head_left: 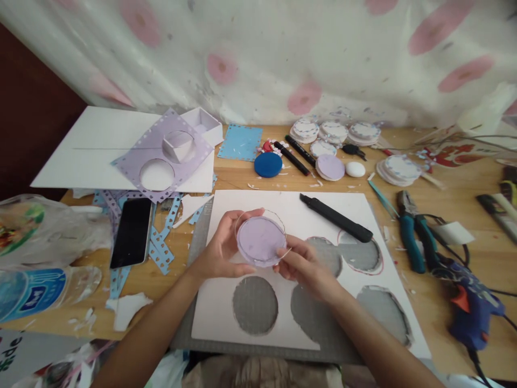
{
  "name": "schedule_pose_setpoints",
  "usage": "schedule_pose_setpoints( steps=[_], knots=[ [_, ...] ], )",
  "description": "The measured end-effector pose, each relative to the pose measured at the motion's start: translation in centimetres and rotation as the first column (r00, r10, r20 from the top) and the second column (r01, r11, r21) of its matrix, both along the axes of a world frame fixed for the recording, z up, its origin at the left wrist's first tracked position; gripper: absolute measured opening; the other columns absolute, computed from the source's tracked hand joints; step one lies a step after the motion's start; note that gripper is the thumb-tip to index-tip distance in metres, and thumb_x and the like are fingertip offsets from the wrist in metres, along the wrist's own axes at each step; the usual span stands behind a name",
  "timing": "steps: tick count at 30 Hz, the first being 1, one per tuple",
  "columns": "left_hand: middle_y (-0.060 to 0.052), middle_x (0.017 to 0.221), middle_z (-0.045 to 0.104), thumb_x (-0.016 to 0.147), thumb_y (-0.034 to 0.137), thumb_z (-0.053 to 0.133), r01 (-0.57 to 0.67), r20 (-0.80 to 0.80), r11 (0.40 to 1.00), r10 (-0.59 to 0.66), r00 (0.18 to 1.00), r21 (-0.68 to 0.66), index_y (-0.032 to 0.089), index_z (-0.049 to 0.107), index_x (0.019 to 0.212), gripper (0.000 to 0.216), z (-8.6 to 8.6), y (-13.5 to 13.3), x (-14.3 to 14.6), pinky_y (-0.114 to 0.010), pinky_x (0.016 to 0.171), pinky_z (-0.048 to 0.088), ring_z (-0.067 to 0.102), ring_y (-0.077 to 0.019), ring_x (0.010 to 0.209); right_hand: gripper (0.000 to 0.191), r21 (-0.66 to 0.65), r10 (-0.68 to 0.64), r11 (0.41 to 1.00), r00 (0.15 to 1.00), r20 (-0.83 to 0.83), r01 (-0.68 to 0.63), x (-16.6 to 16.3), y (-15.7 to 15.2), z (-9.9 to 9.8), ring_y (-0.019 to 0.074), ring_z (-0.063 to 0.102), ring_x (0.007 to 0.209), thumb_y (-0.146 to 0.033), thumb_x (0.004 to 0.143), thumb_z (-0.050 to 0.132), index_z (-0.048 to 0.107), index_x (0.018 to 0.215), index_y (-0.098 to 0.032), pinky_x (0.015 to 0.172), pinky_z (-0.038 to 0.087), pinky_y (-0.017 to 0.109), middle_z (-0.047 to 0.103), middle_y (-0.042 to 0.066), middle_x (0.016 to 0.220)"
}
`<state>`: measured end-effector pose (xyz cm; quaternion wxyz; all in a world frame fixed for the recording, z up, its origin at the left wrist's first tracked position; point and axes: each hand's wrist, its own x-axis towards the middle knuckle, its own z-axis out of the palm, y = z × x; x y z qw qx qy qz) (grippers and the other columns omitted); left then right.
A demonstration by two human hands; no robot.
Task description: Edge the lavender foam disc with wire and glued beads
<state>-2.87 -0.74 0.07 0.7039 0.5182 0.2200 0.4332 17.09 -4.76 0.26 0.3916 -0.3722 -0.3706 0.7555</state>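
One wooden bench [234, 180] carries everything, and directly under both hands lies a white board [214, 318] with round holes cut out of it. Off to the left of the left hand [220, 252] rests a black phone [131, 231]. Well to the right of the right hand [302, 265] lie a blue glue gun [472, 307] and teal-handled pliers [410, 234], and just beyond that hand a black knife [335, 218] lies on the board. Between the two hands, raised off the board, is the lilac disc [260, 241]. The left hand cups its left edge, fingers curled and thumb on the upper rim, while the right hand pinches its near-right edge between thumb and fingertips. A thin pale strip [276, 214] loops loosely round the rim, standing off it on the far side. To do this well, I judge the left hand should steady the disc while the right draws the strip snug in short stretches, level with the edge.
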Motion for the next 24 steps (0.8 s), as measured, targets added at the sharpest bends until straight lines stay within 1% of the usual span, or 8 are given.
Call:
schedule_pose_setpoints(
  steps=[3, 5, 8, 10, 11, 14, 17, 24],
  knots=[
    [-0.015, 0.145, 0.041, 0.057, 0.024, 0.084, -0.023, 0.013, 0.997, 0.024, 1.000, -0.070, 0.025, 0.046, 0.128, 0.080, -0.1, 0.2, 0.0, -0.041, 0.103, 0.037, 0.038, -0.0317, 0.134, 0.026, 0.019, -0.030, 0.999, 0.998, 0.047, 0.030, 0.3, 0.2, -0.1, 0.0051, 0.041, 0.045, -0.042, 0.081, 0.066, 0.058, 0.084, -0.017, 0.041, 0.029, 0.019, 0.060, -0.001, 0.062],
    [-0.012, 0.136, 0.051, 0.064, 0.031, 0.080, -0.097, -0.026, 0.982, 0.094, 0.995, -0.163, 0.023, 0.052, 0.123, 0.066, 0.0, 0.4, 0.0, -0.035, 0.094, 0.044, 0.048, -0.0288, 0.124, 0.027, 0.026, -0.026, 0.999, 0.997, 0.079, 0.024, 0.4, 0.3, -0.3, 0.0057, 0.042, 0.045, -0.042, 0.080, 0.067, 0.059, 0.084, -0.017, 0.042, 0.031, 0.019, 0.060, -0.001, 0.063],
    [-0.005, 0.095, 0.066, 0.074, 0.035, 0.072, -0.117, -0.098, 0.947, 0.091, 0.991, -0.299, 0.020, 0.062, 0.105, 0.036, 0.0, 0.6, -0.3, -0.023, 0.064, 0.049, 0.064, -0.0175, 0.083, 0.027, 0.039, -0.017, 0.999, 0.995, 0.102, 0.013, 0.6, 0.4, -0.4, 0.0062, 0.044, 0.048, -0.042, 0.080, 0.067, 0.060, 0.088, -0.017, 0.043, 0.033, 0.019, 0.061, -0.001, 0.065],
    [0.000, 0.069, 0.061, 0.077, 0.038, 0.068, -0.068, -0.133, 0.942, 0.025, 0.991, -0.330, 0.017, 0.063, 0.089, 0.025, -0.1, 0.7, -0.5, -0.020, 0.049, 0.041, 0.057, -0.0113, 0.056, 0.027, 0.044, -0.024, 0.999, 0.993, 0.112, 0.019, 0.7, 0.4, -0.2, 0.0063, 0.044, 0.049, -0.042, 0.080, 0.067, 0.060, 0.090, -0.017, 0.044, 0.033, 0.019, 0.060, -0.001, 0.066],
    [0.001, 0.062, 0.058, 0.078, 0.039, 0.065, -0.052, -0.161, 0.944, -0.001, 0.987, -0.325, 0.015, 0.062, 0.081, 0.024, -0.1, 0.7, -0.6, -0.019, 0.046, 0.038, 0.053, -0.0096, 0.049, 0.027, 0.045, -0.026, 0.999, 0.992, 0.122, 0.020, 0.8, 0.5, -0.1, 0.0063, 0.044, 0.050, -0.042, 0.080, 0.067, 0.060, 0.090, -0.018, 0.044, 0.033, 0.019, 0.060, -0.001, 0.066],
    [0.001, 0.057, 0.056, 0.080, 0.039, 0.061, -0.067, -0.282, 0.962, -0.011, 0.959, -0.265, 0.013, 0.057, 0.068, 0.029, -0.3, 0.7, -0.9, -0.020, 0.046, 0.037, 0.048, -0.0079, 0.047, 0.027, 0.043, -0.032, 0.999, 0.985, 0.170, 0.025, 0.9, 0.6, 0.3, 0.0071, 0.046, 0.052, -0.042, 0.079, 0.067, 0.061, 0.088, -0.018, 0.046, 0.034, 0.019, 0.059, -0.001, 0.066],
    [0.001, 0.055, 0.055, 0.081, 0.037, 0.058, -0.081, -0.373, 0.974, -0.005, 0.928, -0.213, 0.013, 0.057, 0.067, 0.028, -0.7, 0.7, -1.2, -0.020, 0.049, 0.037, 0.047, -0.0078, 0.048, 0.028, 0.036, -0.045, 0.999, 0.978, 0.203, 0.039, 1.0, 0.6, 0.5, 0.0088, 0.049, 0.056, -0.044, 0.078, 0.067, 0.061, 0.087, -0.018, 0.047, 0.035, 0.019, 0.058, -0.001, 0.066],
    [0.003, 0.052, 0.052, 0.078, 0.035, 0.059, -0.060, -0.452, 0.987, -0.013, 0.892, -0.146, 0.014, 0.055, 0.062, 0.027, -0.4, 0.6, -1.0, -0.018, 0.046, 0.036, 0.046, -0.0069, 0.046, 0.027, 0.052, -0.080, 0.996, 0.963, 0.257, 0.068, 0.9, 0.6, 0.8, 0.0096, 0.047, 0.058, -0.044, 0.078, 0.065, 0.062, 0.085, -0.018, 0.048, 0.034, 0.020, 0.055, -0.001, 0.066]
  ],
)
